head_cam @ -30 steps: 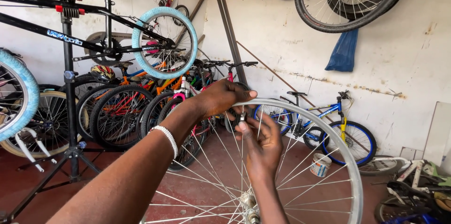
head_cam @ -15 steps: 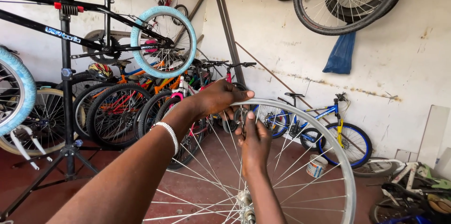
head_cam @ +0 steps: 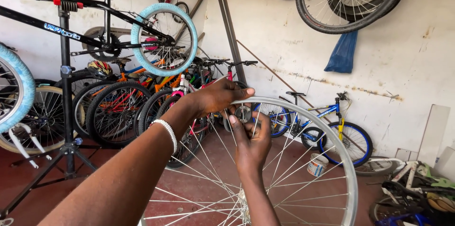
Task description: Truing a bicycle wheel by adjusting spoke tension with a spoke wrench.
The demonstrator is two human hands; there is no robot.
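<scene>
Both arms reach up and forward, close together. The left hand [head_cam: 219, 97] comes across from the left, wrist bent, fingers curled downward in a pinching grip (a pale beaded band circles that wrist). The right hand [head_cam: 251, 141] rises from below, palm turned away, fingers raised toward the left fingertips.

A white label with blue letters [head_cam: 63, 29] sits on the black bicycle frame [head_cam: 28, 17], upper left of the frame.

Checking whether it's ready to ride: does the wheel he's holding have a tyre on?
Off. The silver rim is bare, its spokes exposed, steadied by both hands.
</scene>
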